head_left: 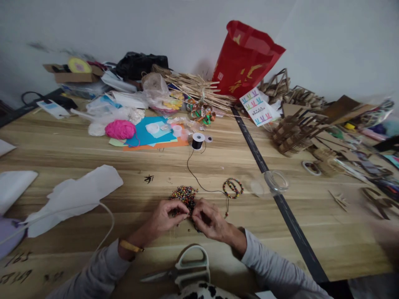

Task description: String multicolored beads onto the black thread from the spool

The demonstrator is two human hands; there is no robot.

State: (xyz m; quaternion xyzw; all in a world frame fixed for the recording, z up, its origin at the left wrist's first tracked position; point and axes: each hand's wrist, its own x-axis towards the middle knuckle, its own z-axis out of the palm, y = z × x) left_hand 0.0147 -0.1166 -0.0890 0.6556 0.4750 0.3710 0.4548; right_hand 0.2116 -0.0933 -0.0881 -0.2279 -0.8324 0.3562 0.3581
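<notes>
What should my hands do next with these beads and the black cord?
Probably pick one bead from the bead pile and slide it onto the black cord: the left hand and right hand meet at the pile, the cord trailing from its spool.

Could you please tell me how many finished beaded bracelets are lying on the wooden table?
1: a multicoloured beaded bracelet loop lies right of the loose bead pile, beyond the right hand. Others may be hidden in the clutter.

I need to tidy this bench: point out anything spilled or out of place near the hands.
Small beads lie in a loose heap on the bare table by the left hand and right hand, a few strays scattered apart. Scissors sit at the near edge.
</notes>
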